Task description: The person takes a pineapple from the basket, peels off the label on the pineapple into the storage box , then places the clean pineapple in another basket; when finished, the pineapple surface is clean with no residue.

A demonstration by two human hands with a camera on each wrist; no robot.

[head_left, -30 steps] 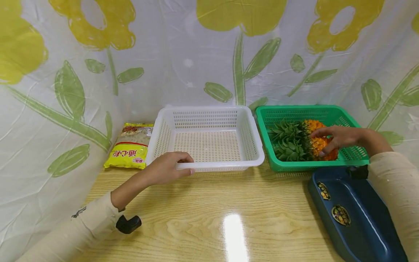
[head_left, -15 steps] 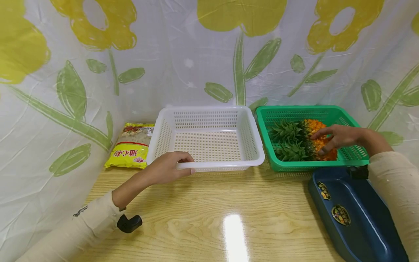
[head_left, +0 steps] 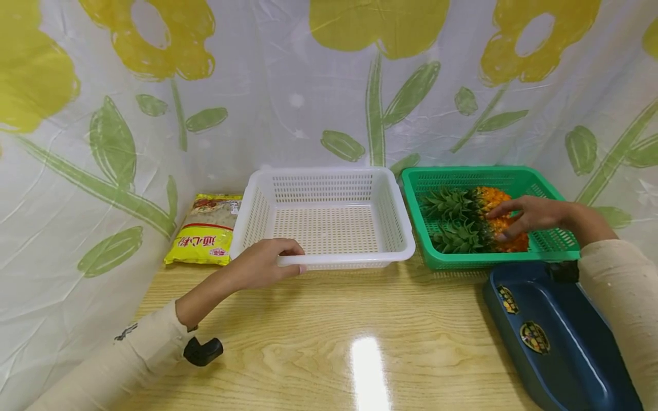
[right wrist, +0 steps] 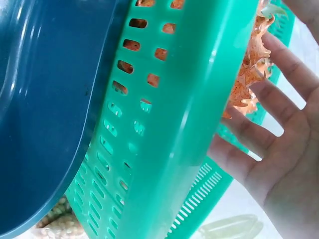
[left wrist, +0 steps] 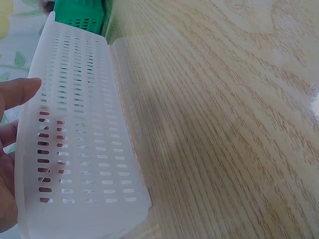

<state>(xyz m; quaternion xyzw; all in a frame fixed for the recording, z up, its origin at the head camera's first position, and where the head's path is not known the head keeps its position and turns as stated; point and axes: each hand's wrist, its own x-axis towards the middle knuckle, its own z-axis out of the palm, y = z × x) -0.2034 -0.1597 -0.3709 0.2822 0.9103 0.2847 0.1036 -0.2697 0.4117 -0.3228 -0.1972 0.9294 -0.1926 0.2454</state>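
Since the earlier frames the right hand [head_left: 532,214] has loosened off the pineapple [head_left: 501,220]: its fingers, which were wrapped round the orange body, are now straightened and spread, fingertips only just at the fruit, which lies on its side in the green basket [head_left: 557,244] at centre right of the head view, leafy crown pointing left. The left hand [head_left: 264,264] has not moved, its fingers curled over the near rim of the white basket [head_left: 396,211] at centre frame, thumb beneath, forearm stretched out low across the wooden table [head_left: 329,337].
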